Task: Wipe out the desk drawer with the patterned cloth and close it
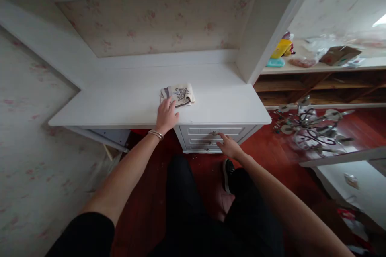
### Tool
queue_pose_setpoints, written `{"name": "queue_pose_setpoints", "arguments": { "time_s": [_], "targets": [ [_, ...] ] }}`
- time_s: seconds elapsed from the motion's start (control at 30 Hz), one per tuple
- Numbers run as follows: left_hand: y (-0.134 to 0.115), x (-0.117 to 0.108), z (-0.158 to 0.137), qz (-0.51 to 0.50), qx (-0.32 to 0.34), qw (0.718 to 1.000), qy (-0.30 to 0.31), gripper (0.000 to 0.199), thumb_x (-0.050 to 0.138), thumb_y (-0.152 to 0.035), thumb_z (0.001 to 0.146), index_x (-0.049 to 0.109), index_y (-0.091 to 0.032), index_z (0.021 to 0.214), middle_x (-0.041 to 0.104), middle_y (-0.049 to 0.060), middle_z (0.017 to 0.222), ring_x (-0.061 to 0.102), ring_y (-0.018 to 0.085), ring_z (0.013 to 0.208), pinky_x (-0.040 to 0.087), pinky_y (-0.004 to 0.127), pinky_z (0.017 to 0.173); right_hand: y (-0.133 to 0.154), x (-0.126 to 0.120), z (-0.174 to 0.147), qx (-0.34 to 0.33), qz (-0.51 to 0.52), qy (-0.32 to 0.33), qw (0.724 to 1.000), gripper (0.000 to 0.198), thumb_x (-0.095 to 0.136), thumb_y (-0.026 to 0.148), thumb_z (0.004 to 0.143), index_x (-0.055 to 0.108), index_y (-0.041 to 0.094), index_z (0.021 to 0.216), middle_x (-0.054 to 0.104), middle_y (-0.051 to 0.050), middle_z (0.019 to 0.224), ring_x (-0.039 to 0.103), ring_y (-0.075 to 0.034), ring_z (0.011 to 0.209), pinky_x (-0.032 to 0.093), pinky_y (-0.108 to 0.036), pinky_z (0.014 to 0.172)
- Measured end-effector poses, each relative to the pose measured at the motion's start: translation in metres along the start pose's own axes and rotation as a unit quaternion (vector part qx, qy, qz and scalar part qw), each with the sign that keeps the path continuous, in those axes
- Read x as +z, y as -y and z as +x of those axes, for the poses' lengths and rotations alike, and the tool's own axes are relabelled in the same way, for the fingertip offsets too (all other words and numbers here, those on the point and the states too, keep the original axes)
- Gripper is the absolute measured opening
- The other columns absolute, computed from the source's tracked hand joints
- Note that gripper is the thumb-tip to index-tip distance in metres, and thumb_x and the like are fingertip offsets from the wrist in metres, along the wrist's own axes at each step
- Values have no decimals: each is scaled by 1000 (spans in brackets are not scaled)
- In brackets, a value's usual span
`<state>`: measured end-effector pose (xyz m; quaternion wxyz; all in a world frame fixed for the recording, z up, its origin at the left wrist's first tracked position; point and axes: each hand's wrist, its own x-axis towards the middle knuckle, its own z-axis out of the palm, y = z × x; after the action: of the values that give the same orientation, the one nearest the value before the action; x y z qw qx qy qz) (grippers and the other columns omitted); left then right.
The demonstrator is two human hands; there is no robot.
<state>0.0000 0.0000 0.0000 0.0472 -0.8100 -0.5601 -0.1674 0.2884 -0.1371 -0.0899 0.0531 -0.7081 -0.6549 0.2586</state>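
A folded, patterned cloth [178, 94] lies on the white desk top [126, 98]. My left hand [165, 115] rests flat on the desk with its fingertips on the cloth's near edge; a bangle circles that wrist. My right hand [228, 145] reaches low to the white drawer unit [211, 137] under the desk, fingers at the front of the top drawer by its small handle [213, 133]. Whether the fingers grip the handle is unclear. My dark-trousered legs and one black shoe show below.
A white upright panel [265, 28] borders the desk on the right. Beyond it, a shelf [325, 66] carries a yellow item, a teal box and a cardboard box. A metal light fixture [313, 128] lies on the red wood floor. Wallpapered walls close the left and back.
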Motion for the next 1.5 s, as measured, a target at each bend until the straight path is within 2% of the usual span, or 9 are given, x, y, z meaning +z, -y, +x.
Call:
{"name": "queue_pose_setpoints", "arguments": {
  "time_s": [0.17,0.3,0.6,0.8,1.03,1.17,1.23,1.37,1.5],
  "targets": [
    [3,13,35,17,23,998,57,66,53,-33,85,39,-7,144,31,16,156,23,35,145,22,50,118,14,-4,19,-16,-13,39,999,55,45,35,94,38,21,147,54,-17,136,59,-30,114,43,-40,95],
    [2,24,43,30,28,995,89,62,48,-31,88,39,-7,145,42,16,150,36,29,139,31,42,113,11,-9,19,-30,-23,67,997,55,44,34,94,40,23,147,53,-16,138,59,-31,115,44,-41,94],
    [-21,7,9,77,23,992,93,45,45,-26,90,54,-15,133,63,13,124,58,27,115,39,40,103,-2,-2,41,-53,-22,108,992,59,45,31,93,34,21,150,52,-14,140,55,-27,122,42,-37,98],
    [-27,-7,-27,55,23,992,108,39,48,-30,91,57,-20,128,63,12,123,56,25,118,35,37,108,-1,5,48,-50,-25,103,993,53,44,30,93,41,23,145,48,-12,143,59,-26,115,45,-37,95],
    [-20,-9,-22,54,13,988,144,58,63,-40,85,48,-22,138,58,9,133,56,26,119,39,32,102,-1,9,39,-46,-10,53,997,44,38,28,96,45,27,139,52,-9,138,61,-25,111,45,-36,92],
    [-15,-4,-16,74,5,987,143,85,68,-44,82,28,-19,152,56,13,133,53,29,121,38,33,101,2,15,21,-44,4,34,998,36,34,30,99,54,26,128,59,-8,131,61,-24,111,44,-36,93],
    [-13,-3,-14,87,4,985,150,87,69,-47,80,28,-20,153,55,14,131,52,31,120,39,35,100,3,21,3,-41,11,23,999,34,32,31,100,56,25,124,62,-8,128,63,-24,109,44,-35,91],
    [-15,-7,-15,93,11,984,153,77,68,-50,80,41,-24,147,55,13,125,51,33,118,41,39,97,3,34,-45,-44,23,19,999,31,36,34,100,59,26,119,65,-6,124,65,-24,106,45,-34,89],
    [-24,-13,-30,109,44,987,107,56,63,-42,85,52,-23,137,58,13,115,52,33,113,40,44,96,1,46,-94,-62,36,31,997,29,38,32,99,60,26,117,68,-4,119,65,-22,107,45,-31,90]
  ]
}}
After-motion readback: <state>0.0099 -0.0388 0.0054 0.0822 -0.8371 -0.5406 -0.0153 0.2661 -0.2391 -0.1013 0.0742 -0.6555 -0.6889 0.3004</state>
